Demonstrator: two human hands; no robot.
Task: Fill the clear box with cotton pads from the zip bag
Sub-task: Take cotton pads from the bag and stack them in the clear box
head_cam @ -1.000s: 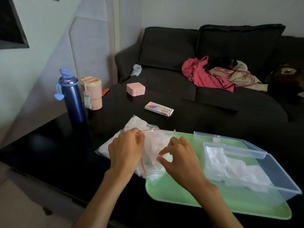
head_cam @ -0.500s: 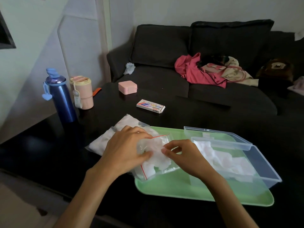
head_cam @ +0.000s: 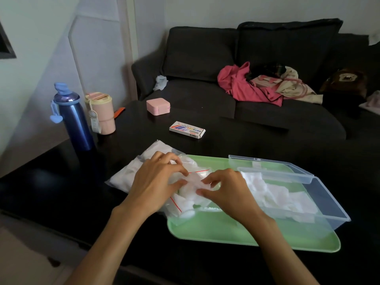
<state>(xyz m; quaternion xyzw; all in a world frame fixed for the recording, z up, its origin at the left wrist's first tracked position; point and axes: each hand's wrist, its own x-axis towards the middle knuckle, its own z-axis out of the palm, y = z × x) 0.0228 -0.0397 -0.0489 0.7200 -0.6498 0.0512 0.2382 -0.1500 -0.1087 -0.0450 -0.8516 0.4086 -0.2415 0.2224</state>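
Both hands are on the zip bag: the left hand has its fingers curled onto the plastic near the red seal line, and the right hand pinches the bag's mouth just beside it. The bag, packed with white cotton pads, lies half on the black table and half over the left edge of the green tray. On the tray to the right sits the clear box, lid hinged open behind it, with a loose layer of pads inside. Further back on the table are a small printed carton, a pink case, a blue bottle and a pink cup. Beyond is a dark sofa with a heap of clothes.
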